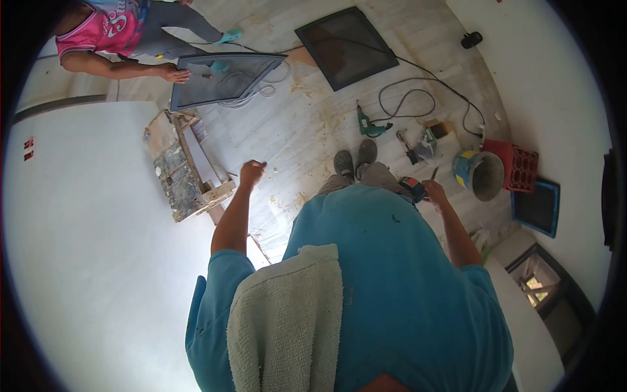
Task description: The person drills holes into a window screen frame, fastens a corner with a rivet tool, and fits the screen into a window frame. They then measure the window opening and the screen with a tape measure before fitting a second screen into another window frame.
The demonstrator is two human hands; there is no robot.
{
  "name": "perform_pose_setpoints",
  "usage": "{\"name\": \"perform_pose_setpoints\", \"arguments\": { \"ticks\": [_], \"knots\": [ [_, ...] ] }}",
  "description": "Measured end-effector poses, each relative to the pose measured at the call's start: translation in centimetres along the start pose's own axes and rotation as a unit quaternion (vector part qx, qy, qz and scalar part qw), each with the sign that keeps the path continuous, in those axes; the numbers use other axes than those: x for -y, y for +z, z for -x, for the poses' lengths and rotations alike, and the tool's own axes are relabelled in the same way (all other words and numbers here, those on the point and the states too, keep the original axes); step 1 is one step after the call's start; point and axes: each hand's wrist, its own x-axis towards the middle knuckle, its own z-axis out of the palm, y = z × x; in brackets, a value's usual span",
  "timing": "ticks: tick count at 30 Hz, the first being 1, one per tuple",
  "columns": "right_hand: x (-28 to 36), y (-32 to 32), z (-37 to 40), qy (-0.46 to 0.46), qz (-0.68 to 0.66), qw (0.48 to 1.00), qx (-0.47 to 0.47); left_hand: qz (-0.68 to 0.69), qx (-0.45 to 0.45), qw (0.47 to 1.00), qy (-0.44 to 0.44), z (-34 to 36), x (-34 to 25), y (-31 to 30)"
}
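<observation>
My left hand (pixel 252 173) is closed and held out over the floor near a worn wooden bench (pixel 183 166). A small dark tip shows at its fingers, too small to name. Down by my right hip, my right hand (pixel 435 192) is closed, and a thin dark pencil-like stick (pixel 435 173) juts up from it. A black-and-red tool (pixel 413 188) sits at my waist beside that hand, partly hidden by my shirt. On the floor ahead of my shoes (pixel 355 161) lies a green corded drill (pixel 369 121). A hammer (pixel 406 146) rests to its right.
Another person's hand (pixel 174 74) touches a dark-framed screen panel (pixel 225 78). A second framed panel (pixel 346 47) lies beyond. A black cable (pixel 431 78) loops over the floor. At right stand a bucket (pixel 465 168), a red crate (pixel 524 168) and a blue-framed panel (pixel 554 209).
</observation>
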Motion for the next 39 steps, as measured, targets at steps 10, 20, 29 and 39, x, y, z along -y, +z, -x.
{"name": "perform_pose_setpoints", "arguments": {
  "ticks": [10, 20, 29, 39],
  "knots": [
    [1.3, -3.6, -5.2, 0.029, -0.030, 0.999, 0.011, 0.346, -0.329, 0.879, 0.020, -5.5, -26.6, -15.5],
    [0.9, -2.4, -9.8, 0.046, -0.167, 0.984, 0.030, 0.405, -0.265, 0.867, 0.117, -17.9, -11.6, -20.9],
    [-4.4, 6.4, -23.7, -0.093, 0.136, 0.980, 0.113, 0.303, -0.310, 0.901, 0.020, 9.9, -19.4, -14.8],
    [-4.0, 19.0, -50.5, -0.095, 0.275, 0.957, 0.007, 0.211, -0.047, 0.975, -0.058, 3.8, -16.0, -6.9]
  ]
}}
